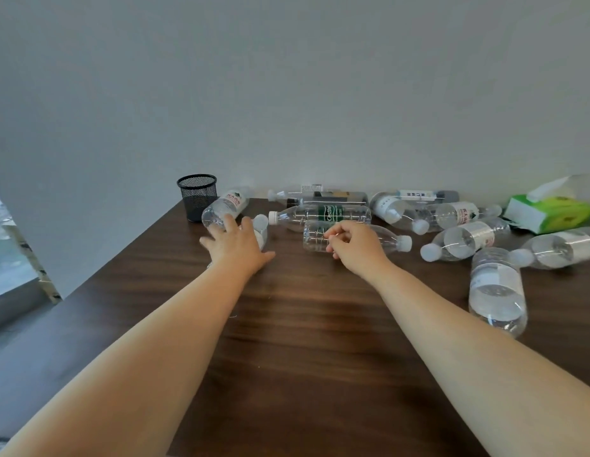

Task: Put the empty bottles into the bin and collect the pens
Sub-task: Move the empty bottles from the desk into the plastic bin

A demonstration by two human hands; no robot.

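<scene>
Dark wood-grain counter (303, 341), set against a pale wall (287, 94), carries at least eleven clear plastic bottles (462, 240), all lying on their sides across its far half. Those piled along the wall overlap, so the exact number there is hard to make out. A person's two bare forearms reach in from the near edge. The left hand (236, 245) lies palm down, fingers spread, over a white-capped bottle (261, 223) and hides most of it. Its fingertips touch the base of a red-labelled bottle (226, 206), which lies just beside the one black mesh pen cup (197, 196) at the far left corner; the cup's inside cannot be seen. The right hand (353, 244), well apart from the left, has its fingers curled against the middle of an unlabelled bottle (389, 237) whose white cap points right; whether it actually grips the bottle cannot be told. Just behind lies a green-labelled bottle (323, 212), cap to the left. The nearest bottle (496, 291) lies at the right, base toward the camera. The rightmost bottle (564, 247) is cut off by the frame edge. One green-and-white tissue pack (551, 214) sits by the wall at the far right, a tissue standing out of it.
</scene>
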